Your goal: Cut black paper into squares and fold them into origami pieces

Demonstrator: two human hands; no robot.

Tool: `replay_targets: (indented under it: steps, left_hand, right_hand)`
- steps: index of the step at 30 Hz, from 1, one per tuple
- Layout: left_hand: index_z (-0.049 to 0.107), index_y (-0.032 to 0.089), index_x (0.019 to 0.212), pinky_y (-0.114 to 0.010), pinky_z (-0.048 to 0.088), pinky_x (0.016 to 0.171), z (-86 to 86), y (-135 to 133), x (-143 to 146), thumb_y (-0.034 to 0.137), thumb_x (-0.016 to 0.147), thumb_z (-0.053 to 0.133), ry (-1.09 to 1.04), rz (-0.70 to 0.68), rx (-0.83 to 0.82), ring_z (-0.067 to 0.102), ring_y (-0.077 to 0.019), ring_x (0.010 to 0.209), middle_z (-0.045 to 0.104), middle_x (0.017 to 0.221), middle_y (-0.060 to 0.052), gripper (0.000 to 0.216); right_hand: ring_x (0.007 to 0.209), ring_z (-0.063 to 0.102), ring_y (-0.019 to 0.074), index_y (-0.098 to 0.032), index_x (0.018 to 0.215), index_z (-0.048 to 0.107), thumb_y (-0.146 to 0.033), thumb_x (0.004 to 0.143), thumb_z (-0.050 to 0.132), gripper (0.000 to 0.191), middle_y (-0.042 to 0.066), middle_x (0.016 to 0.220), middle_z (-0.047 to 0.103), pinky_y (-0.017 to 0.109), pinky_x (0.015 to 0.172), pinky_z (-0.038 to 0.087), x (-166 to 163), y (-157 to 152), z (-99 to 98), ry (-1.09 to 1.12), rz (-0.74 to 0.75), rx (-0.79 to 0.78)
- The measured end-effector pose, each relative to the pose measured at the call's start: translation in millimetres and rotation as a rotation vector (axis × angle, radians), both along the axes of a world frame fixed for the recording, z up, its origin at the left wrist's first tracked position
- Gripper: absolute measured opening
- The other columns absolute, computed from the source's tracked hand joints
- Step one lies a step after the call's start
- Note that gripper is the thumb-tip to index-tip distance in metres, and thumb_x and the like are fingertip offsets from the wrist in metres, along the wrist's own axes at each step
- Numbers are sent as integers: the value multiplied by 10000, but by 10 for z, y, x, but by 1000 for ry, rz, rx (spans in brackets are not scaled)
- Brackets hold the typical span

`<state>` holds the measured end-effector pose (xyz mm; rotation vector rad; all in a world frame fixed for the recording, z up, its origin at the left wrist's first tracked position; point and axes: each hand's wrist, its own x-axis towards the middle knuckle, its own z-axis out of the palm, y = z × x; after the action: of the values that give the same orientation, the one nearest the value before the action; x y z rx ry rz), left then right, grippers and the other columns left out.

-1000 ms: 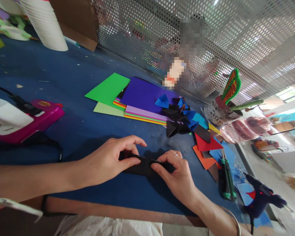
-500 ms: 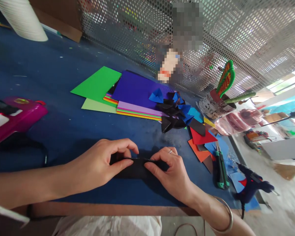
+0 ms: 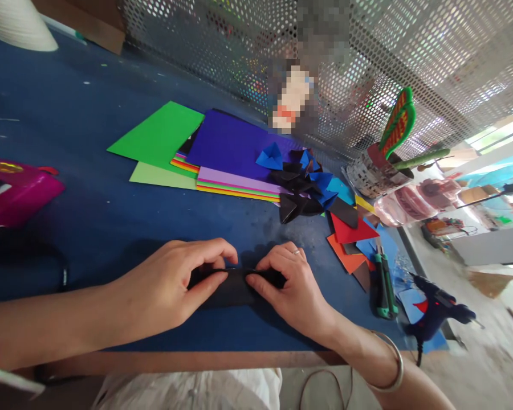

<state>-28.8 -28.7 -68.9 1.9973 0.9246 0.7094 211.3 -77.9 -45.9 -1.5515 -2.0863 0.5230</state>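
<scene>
A piece of black paper [image 3: 235,289] with a folded upper edge stands between my hands, low over the front of the blue table [image 3: 89,108]. My left hand [image 3: 188,279] pinches its left part, thumb on the near face and fingers curled behind. On the right part, my right hand [image 3: 286,282], with a ring, grips the same edge between thumb and fingers. Beyond the hands lie several folded black paper pieces [image 3: 297,208] and blue folded pieces [image 3: 270,156]. They rest partly on a stack of coloured paper sheets [image 3: 235,145].
Right of my hands are red and orange paper scraps [image 3: 353,232], a green-handled cutter [image 3: 385,287] and a dark glue gun [image 3: 438,313]. A magenta device [image 3: 21,193] sits at the left. A decorated pot [image 3: 374,171] and a perforated metal panel [image 3: 205,57] stand at the back.
Both hands keep their hold on the black paper, and my right fingers have drawn slightly closer to the left ones. The whole view has shifted a little.
</scene>
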Motion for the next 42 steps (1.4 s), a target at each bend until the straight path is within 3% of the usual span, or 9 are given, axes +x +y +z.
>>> replay_targets:
  steps: [4, 11, 18, 23, 26, 28, 31, 37, 42]
  left_hand:
    - [695, 271, 1098, -295, 554, 784, -61, -31, -16, 216, 1015, 562, 5, -57, 258, 755, -192, 854, 794, 991, 5, 166]
    - [699, 222, 1092, -408, 586, 882, -50, -30, -39, 192, 1034, 575, 145, -14, 584, 733, -263, 916, 781, 1013, -52, 139]
    - [737, 255, 1396, -289, 574, 1140, 66, -145, -214, 10, 951, 407, 112, -361, 716, 779, -191, 1199, 832, 1314, -17, 605]
    - [562, 268, 1615, -272, 604, 1107, -39, -261, -216, 111, 970, 481, 120, -377, 787, 760, -205, 1269, 805, 1378, -7, 669]
    - [746, 222, 1419, -311, 605, 1100, -85, -329, -186, 132, 1043, 389, 97, -217, 919, 778, -220, 1207, 855, 1251, -47, 526]
    - [800, 205, 1310, -326, 615, 1095, -82, -366, -188, 186, 1078, 393, 230, -361, 987, 766, -238, 1229, 824, 1338, -55, 470]
    - [828, 226, 1249, -372, 628, 1116, -65, -413, -203, 207, 1072, 438, 254, -337, 986, 748, -261, 1279, 807, 1375, -47, 429]
    - [770, 284, 1394, -361, 654, 1132, -29, -445, -224, 247, 989, 571, 162, -337, 824, 683, -247, 1408, 793, 1402, -21, 453]
    - [790, 265, 1362, -342, 633, 1159, -50, -463, -230, 226, 983, 573, 175, -307, 860, 663, -245, 1432, 772, 1440, -22, 439]
  right_hand:
    - [899, 648, 201, -223, 817, 688, -188, 908, 864, 200, -18, 839, 752, 355, 821, 400, 0, 18, -22, -42, 12, 3]
    - [904, 650, 207, -224, 834, 691, -188, 914, 851, 182, -10, 867, 765, 364, 814, 393, 5, 13, -39, -66, 22, 25]
    - [888, 655, 206, -232, 841, 697, -192, 919, 848, 174, -13, 846, 758, 370, 811, 407, -1, 2, -40, -72, 18, 34]
    - [872, 656, 204, -242, 851, 704, -228, 938, 844, 165, -15, 848, 757, 372, 799, 412, 3, -9, -37, -84, 14, 28]
    - [871, 652, 201, -245, 873, 712, -226, 933, 857, 158, -21, 849, 751, 371, 804, 412, 2, -24, -41, -69, 2, 37]
    - [870, 646, 200, -246, 878, 710, -223, 928, 864, 164, -25, 848, 745, 373, 812, 411, 0, -33, -45, -54, -4, 41]
    - [856, 631, 201, -247, 873, 698, -232, 971, 814, 153, -19, 843, 736, 378, 815, 409, -2, -43, -50, -41, 0, 37]
    - [842, 609, 211, -248, 898, 679, -228, 1055, 681, 158, -3, 839, 723, 386, 811, 396, 2, -52, -42, -61, 32, 56]
    - [832, 603, 214, -248, 894, 666, -231, 1062, 668, 169, -1, 830, 713, 388, 806, 390, -2, -52, -25, -68, 39, 45]
